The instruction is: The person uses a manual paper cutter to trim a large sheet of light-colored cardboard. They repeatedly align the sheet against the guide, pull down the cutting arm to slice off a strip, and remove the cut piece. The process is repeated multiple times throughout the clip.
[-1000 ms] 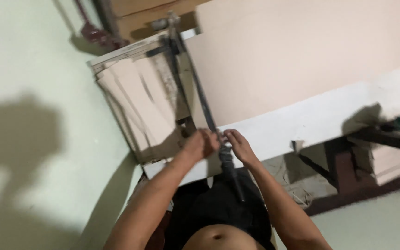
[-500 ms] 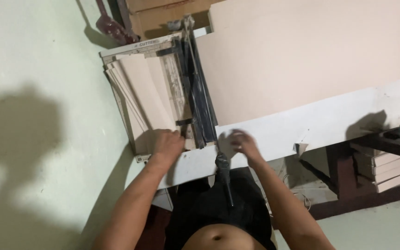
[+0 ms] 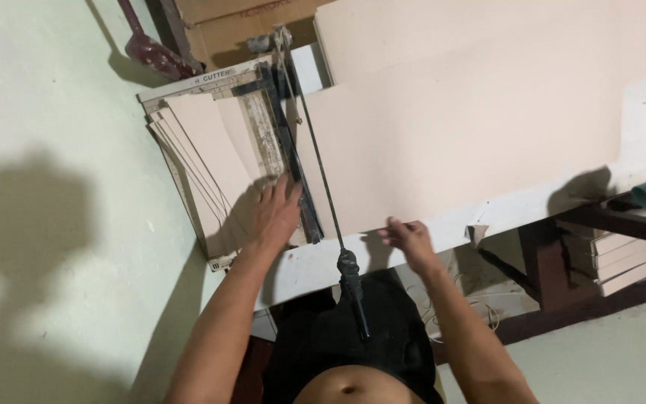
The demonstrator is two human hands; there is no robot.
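Cardboard sheet (image 3: 443,150) lies at your right hand (image 3: 411,239), fingers loosely apart. Your left hand (image 3: 274,213) presses flat, fingers spread, on one paper cutter (image 3: 278,142) holding several cut sheets (image 3: 203,150).

The cardboard sheets (image 3: 457,127) under my hands looked matt and smooth; the cutter (image 3: 263,142) had a dark metal blade arm (image 3: 315,161) and worn, scuffed board.

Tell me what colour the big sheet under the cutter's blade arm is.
Pale pinkish beige, the big sheet, plain and unpatterned, in the head view.
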